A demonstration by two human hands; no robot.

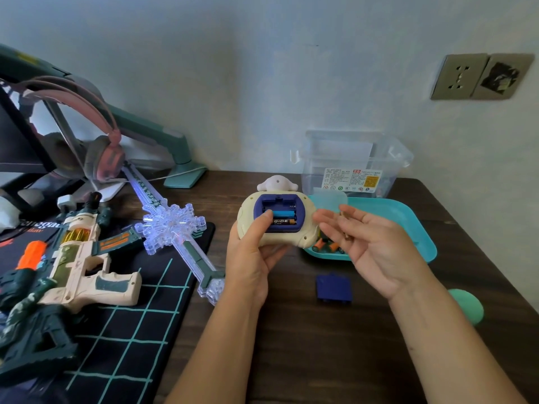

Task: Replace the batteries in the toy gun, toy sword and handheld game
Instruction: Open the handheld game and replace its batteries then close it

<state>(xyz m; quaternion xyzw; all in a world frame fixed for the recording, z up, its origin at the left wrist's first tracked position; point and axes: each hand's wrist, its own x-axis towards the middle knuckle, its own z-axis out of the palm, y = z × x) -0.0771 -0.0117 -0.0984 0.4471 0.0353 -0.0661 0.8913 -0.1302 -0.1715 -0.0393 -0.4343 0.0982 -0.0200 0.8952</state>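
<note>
You've got the handheld game (283, 239) up off the surface (291, 345), back side facing you, hatch off. Your left hand (250, 252) grips its lower left edge, thumb pressing on the blue battery (284, 214) in the middle slot. Below it lies a black battery (284, 221); the top slot (277, 205) looks empty.

Your right hand (376, 246) hovers just beside the game, fingers (329, 225) lightly curled, pinching a gold battery (344, 225) upright. That looks like the last cell to go in.

Here's the play: check the polarity marks in that top slot; they're too small to read from here. Seat the end that meets the spring first, then press the other end down flat. Keep that left thumb holding the blue one so nothing pops out.

After that, the dark blue cover (334, 288) waits on the surface near your right wrist. The teal tray (408, 225) of loose batteries sits just behind the game. The toy gun (78, 258) and toy sword (172, 228) lie well off to your left.
</note>
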